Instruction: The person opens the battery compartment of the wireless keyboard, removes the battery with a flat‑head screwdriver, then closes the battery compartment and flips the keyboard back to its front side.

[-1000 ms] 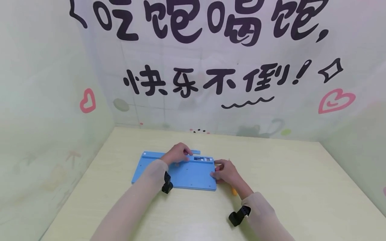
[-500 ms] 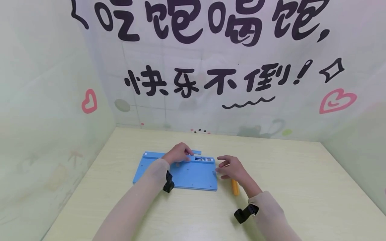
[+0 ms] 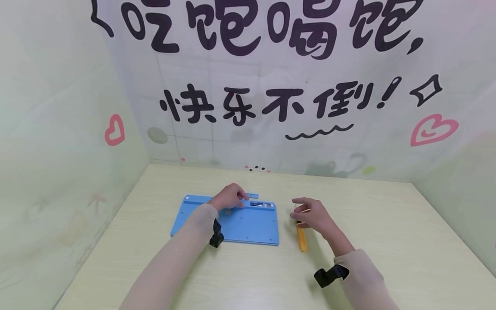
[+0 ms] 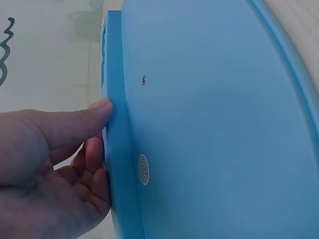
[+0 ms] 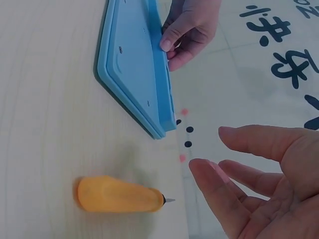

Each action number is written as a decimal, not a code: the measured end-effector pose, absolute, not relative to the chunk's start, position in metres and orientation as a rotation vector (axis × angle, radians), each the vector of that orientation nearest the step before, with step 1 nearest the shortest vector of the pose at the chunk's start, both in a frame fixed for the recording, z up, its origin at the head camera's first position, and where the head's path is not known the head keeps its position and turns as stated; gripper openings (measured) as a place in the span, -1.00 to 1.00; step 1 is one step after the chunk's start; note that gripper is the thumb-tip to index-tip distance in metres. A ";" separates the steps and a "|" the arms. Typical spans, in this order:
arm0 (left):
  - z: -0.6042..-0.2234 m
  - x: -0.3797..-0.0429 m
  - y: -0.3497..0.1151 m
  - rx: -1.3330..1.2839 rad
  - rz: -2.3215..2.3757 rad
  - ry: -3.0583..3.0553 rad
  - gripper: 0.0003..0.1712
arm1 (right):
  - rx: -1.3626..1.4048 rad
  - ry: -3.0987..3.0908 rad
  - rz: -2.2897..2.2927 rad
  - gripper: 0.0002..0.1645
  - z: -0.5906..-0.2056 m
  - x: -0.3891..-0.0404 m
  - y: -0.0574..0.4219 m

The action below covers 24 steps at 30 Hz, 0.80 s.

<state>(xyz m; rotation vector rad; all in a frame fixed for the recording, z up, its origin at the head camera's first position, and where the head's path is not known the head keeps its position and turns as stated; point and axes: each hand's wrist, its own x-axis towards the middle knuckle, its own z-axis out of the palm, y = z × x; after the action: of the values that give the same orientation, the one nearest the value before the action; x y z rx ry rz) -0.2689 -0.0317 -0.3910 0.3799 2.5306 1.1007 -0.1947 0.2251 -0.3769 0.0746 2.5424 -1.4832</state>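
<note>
A blue keyboard [image 3: 248, 224] lies with its underside up on the table, screws and a small round label showing. Its thick back ridge has an open battery compartment [image 3: 256, 204] near the right end, with something dark and silvery inside. My left hand [image 3: 229, 198] grips this ridge, thumb on top and fingers curled behind it, as the left wrist view shows. To the right of the keyboard lies a screwdriver [image 5: 119, 194] with an orange handle and a thin metal tip. Over its tip end hovers my right hand [image 3: 315, 215], fingers parted and holding nothing.
Behind the keyboard lies a narrow blue strip [image 3: 253, 196], like a battery cover, partly hidden by the left hand. A printed cloth wall [image 3: 248, 146] closes off the table's back, with more cloth at both sides.
My right hand has let go of the keyboard's right edge and moved right, over the screwdriver. The left hand stays on the back ridge, and the keyboard keeps its place.
</note>
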 end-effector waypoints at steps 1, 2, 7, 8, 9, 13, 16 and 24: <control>-0.392 -0.269 -0.032 0.381 1.098 2.532 -0.77 | 0.075 2.538 -1.493 -0.39 -0.377 -0.194 0.228; -0.392 -0.269 -0.032 0.379 1.098 2.532 -0.77 | 0.074 2.537 -1.498 -0.39 -0.377 -0.193 0.230; -0.393 -0.270 -0.031 0.371 1.090 2.540 -0.78 | 0.059 2.534 -1.521 -0.38 -0.379 -0.189 0.243; -0.393 -0.270 -0.031 0.366 1.089 2.540 -0.78 | 0.054 2.534 -1.520 -0.38 -0.380 -0.188 0.245; -0.392 -0.270 -0.031 0.367 1.087 2.542 -0.78 | 0.054 2.532 -1.521 -0.38 -0.381 -0.187 0.247; -0.391 -0.269 -0.031 0.368 1.084 2.542 -0.78 | 0.073 2.538 -1.503 -0.38 -0.384 -0.183 0.251; -0.390 -0.268 -0.032 0.379 1.082 2.542 -0.78 | 0.096 2.550 -1.476 -0.39 -0.387 -0.180 0.252; -0.391 -0.269 -0.032 0.380 1.080 2.542 -0.78 | 0.169 2.597 -1.404 -0.42 -0.397 -0.175 0.251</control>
<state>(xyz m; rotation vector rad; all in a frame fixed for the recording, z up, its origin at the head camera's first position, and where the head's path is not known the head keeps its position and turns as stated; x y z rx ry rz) -0.2692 -0.0318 -0.3913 0.3802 2.5422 1.0799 -0.1746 0.2507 -0.3966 0.1688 2.5970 -1.4041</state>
